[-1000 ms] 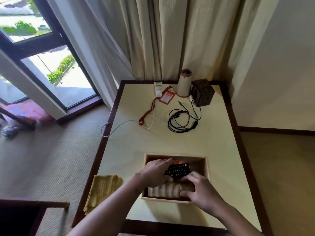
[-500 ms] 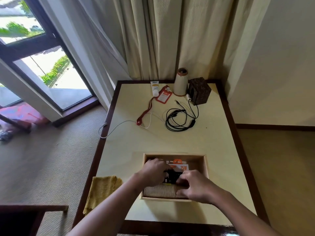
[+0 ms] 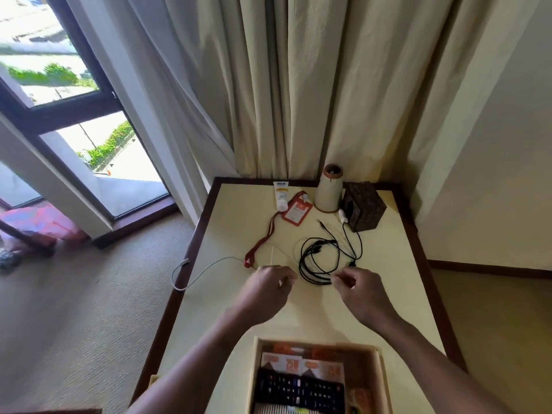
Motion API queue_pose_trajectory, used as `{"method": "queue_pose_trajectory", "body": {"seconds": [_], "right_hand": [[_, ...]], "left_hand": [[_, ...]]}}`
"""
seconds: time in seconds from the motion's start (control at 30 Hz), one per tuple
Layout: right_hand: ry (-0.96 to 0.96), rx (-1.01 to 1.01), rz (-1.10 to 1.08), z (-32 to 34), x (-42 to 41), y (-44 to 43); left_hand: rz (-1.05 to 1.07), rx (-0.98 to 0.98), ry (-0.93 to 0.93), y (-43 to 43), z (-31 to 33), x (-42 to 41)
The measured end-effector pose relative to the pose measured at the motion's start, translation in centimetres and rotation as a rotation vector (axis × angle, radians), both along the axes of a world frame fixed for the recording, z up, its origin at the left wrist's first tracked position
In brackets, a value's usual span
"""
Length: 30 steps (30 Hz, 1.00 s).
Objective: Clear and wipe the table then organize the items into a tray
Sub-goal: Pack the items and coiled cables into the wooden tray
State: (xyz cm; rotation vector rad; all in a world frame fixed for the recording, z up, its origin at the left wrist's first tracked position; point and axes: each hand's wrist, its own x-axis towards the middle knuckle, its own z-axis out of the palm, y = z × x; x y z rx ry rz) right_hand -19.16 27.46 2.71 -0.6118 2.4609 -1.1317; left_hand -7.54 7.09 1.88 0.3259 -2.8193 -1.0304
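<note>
Tray: a wooden box at the near edge of the table, its near end cut off by the frame. Inside it a black remote control lies across orange and white leaflets, with a ribbed beige item just nearer than the remote.

Both hands hover over the table just beyond the tray. The left hand is beyond the tray's left corner, its fingers curled close together over the end of a thin white cable. The blur hides whether they pinch it. The right hand is beyond the tray's right half, its fingers drawn in at the near edge of a coiled black cable. I cannot tell whether they touch it.

Farther beyond the tray, a red lanyard runs back to a red card holder. Beside that holder a white tube lies flat. Farthest from the tray stand a cream cylinder with a brown top and a dark box, with a small white plug between them.

The white cable loops over the table edge far to the tray's left. A corner of yellow cloth shows just left of the tray. Cream curtains hang beyond everything, with a window to their left and carpet below.
</note>
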Motion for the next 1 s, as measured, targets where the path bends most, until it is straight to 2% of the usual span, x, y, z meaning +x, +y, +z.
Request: {"method": "queue_pose_trajectory", "body": {"seconds": [0.27, 0.47, 0.57, 0.67, 0.77, 0.83, 0.9, 1.0], "right_hand": [[0.108, 0.074, -0.037, -2.2, -10.4, -9.8], [0.039, 0.257, -0.005, -6.6, -16.5, -17.0], [0.057, 0.306, 0.079, -8.4, -18.6, -19.9], [0.134, 0.409, 0.146, -10.5, -20.5, -21.7], [0.045, 0.475, 0.147, -12.5, -22.1, -22.8], [0.142, 0.520, 0.172, -13.5, -22.6, -23.3], [0.209, 0.532, 0.149, -14.3, -22.8, -23.5], [0.160, 0.467, 0.044, -13.5, -22.1, -23.3]], "left_hand": [[0.281, 0.078, -0.117, -8.5, -2.4, -13.3], [0.433, 0.130, -0.192, -13.0, -5.6, -21.8], [0.430, 0.135, -0.224, -14.4, -6.9, -24.8], [0.496, 0.223, -0.254, -15.7, -8.7, -27.2], [0.539, 0.283, -0.297, -16.4, -10.6, -29.3], [0.560, 0.291, -0.313, -16.6, -11.5, -30.2], [0.584, 0.274, -0.327, -16.4, -11.7, -30.6], [0.638, 0.277, -0.341, -16.0, -12.0, -30.7]]}}
